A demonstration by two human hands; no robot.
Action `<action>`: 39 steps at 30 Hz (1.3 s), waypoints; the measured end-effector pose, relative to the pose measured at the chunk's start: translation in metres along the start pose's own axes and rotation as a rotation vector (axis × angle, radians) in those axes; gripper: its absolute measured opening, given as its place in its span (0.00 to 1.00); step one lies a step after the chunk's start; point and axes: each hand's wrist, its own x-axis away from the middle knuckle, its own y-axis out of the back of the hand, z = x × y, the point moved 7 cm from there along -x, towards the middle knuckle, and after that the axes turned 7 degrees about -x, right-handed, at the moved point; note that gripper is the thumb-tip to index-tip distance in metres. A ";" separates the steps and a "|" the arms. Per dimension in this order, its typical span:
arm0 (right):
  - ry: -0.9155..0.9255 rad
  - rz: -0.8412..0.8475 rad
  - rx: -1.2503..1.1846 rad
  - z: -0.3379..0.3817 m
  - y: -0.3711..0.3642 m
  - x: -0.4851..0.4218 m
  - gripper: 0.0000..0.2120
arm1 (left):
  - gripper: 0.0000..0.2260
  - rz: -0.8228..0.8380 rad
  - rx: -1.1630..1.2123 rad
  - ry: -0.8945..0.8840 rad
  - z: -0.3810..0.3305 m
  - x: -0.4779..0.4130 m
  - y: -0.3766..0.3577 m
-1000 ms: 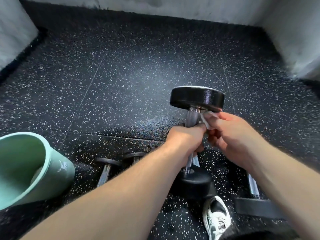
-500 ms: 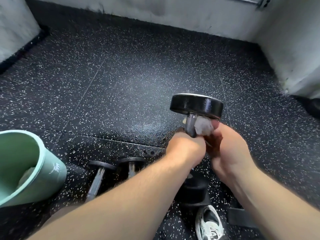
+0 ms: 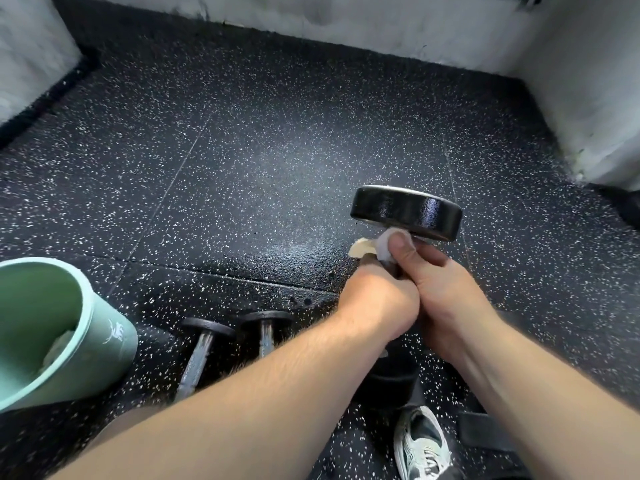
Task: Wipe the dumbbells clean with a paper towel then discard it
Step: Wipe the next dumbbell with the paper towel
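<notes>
Fingers (image 3: 427, 263) of the right hand (image 3: 443, 292) clamp the paper towel (image 3: 384, 244) round the handle of the upright dumbbell (image 3: 407, 213), under its top plate; the left hand (image 3: 377, 303) grips the handle below. Left of it sits a green bin (image 3: 104, 351).

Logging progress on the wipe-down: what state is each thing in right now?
Held dumbbell: upright on end, gripped at the handle.
Paper towel: crumpled, pressed to the handle just under the top plate.
Left hand: grips the handle.
Right hand: holds the towel round the handle.
Two small dumbbells: lying on the floor, untouched.
Green bin: open, crumpled paper inside.
</notes>
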 end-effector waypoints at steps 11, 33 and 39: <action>-0.004 0.378 -0.043 0.013 -0.006 0.000 0.25 | 0.11 0.083 -0.043 -0.082 -0.022 0.002 0.009; -0.077 0.536 0.171 0.023 -0.008 0.015 0.39 | 0.13 0.279 -0.117 -0.356 -0.043 0.019 0.003; -0.064 0.225 0.179 0.015 0.003 0.009 0.22 | 0.13 0.201 -0.077 -0.400 -0.040 0.008 0.002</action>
